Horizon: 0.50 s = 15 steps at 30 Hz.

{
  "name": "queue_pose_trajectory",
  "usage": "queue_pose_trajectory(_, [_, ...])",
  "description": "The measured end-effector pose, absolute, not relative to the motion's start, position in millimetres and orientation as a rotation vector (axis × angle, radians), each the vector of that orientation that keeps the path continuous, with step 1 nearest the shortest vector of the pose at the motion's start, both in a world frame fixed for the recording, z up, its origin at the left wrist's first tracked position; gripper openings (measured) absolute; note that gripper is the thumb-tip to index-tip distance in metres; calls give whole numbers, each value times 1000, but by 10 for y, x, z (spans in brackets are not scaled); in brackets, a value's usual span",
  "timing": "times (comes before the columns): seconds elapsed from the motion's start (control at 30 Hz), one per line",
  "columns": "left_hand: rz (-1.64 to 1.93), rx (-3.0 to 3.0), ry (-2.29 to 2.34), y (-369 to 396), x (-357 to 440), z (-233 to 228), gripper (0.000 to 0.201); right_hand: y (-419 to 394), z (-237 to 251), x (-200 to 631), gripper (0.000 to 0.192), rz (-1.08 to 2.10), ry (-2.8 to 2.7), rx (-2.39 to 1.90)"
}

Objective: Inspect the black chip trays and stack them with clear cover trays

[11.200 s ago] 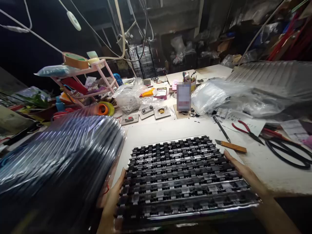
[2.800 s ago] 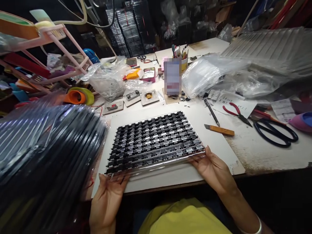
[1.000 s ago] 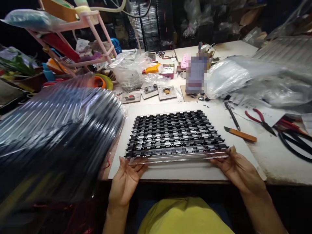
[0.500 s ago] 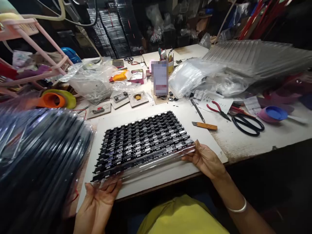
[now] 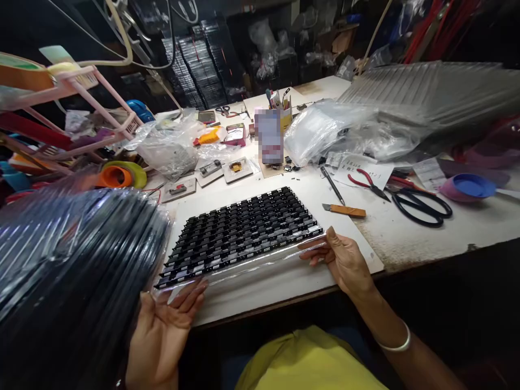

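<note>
In the head view, your left hand [image 5: 162, 327] and your right hand [image 5: 347, 262] are each clamped on a clear plastic tray [image 5: 247, 262], thumb at a near corner and fingers beneath the edge, where they show through the film-like rim. The tray is over the white board [image 5: 264, 295] on the tabletop [image 5: 406, 238], its near edge raised off it; whether the far edge touches, you cannot tell from here.

To handle this hold well, lift evenly with both hands so that the rows of black slotted parts [image 5: 239, 233] stay seated. The clear rim looks thin and likely to flex, so a light, broad support from your fingers should serve better than a hard pinch at the corners. Mind your left side: the stack of glossy plastic trays [image 5: 101, 260] lies just beside the tray's left end, and a sideways swing could catch it.

As for its heading, the tray's long axis appears to run from your left hand to your right, slanting so that the right end sits farther from you. The rows follow that line, about parallel with the board's near edge, and one long side faces you.
</note>
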<state>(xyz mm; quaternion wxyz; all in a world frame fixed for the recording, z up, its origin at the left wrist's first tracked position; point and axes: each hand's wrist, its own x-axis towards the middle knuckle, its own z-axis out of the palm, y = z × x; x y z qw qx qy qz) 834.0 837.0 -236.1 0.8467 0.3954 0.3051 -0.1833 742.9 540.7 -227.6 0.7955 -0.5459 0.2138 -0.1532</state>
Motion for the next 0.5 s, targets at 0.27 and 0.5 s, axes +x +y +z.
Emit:
queue_pose_trajectory(0.27, [-296,816,618,8272,8374,-2233,51,5435,-2328,7448,42,-409,428,-1098])
queue_pose_trajectory(0.5, [-377,763,385,8381,8382,-2371,60,5424,-2333,7448,41,-433,446,-1071])
